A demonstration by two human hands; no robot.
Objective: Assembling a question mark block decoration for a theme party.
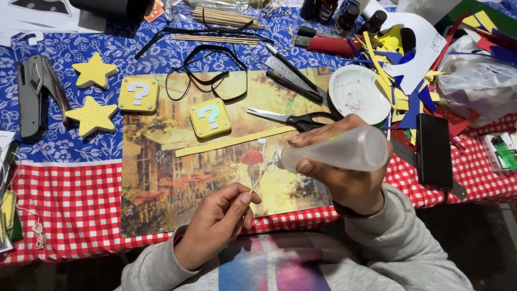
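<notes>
1. Right hand (pixel 344 172) clasps a translucent glue bottle (pixel 336 151), tipped sideways, nozzle left.
2. Left hand (pixel 218 223) pinches a thin wooden stick (pixel 257 180); tip meets nozzle.
3. Both above the painted placemat (pixel 161 178).

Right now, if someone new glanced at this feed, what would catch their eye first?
Probably the right hand tipping a translucent bottle toward a thin stick pinched in the left hand, low over a painted street-scene mat. Next, two yellow question-mark blocks on the mat's upper left, and two glittery yellow stars on the blue cloth beside them.
</notes>
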